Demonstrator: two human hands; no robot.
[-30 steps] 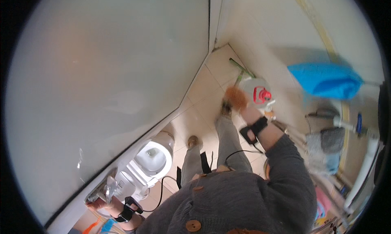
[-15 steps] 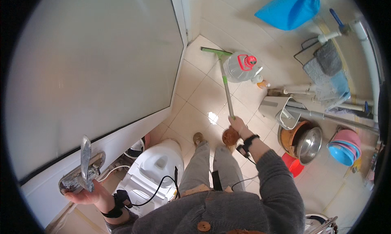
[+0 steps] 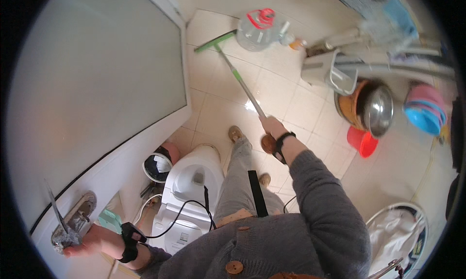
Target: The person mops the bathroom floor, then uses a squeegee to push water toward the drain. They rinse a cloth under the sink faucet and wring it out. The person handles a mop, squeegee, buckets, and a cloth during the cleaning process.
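My right hand [image 3: 274,127] is closed round the pole of a green-headed floor squeegee [image 3: 239,76]. Its blade lies on the tiles at the far left, beside a clear water jug [image 3: 255,35] with a red cap and handle. A round brown piece [image 3: 268,143] shows just below that hand; whether it belongs to the pole I cannot tell. At the lower left, my left hand [image 3: 94,241] curls against the lower end of a worn metal door handle [image 3: 77,218] on a frosted-glass door [image 3: 116,80]. Some of its fingers are hidden.
A white toilet [image 3: 196,170] stands left of my legs, beside a lined bin [image 3: 158,167]. Along the right are a grey-white bin [image 3: 315,70], metal basin [image 3: 378,111], red bucket [image 3: 363,142] and blue and pink basins [image 3: 424,116]. A black cable [image 3: 179,216] crosses the toilet.
My view has shifted, and a white-lined container enters at the lower right. The squeegee head has swung left and nearer, away from the jug. My left hand stays at the door handle.
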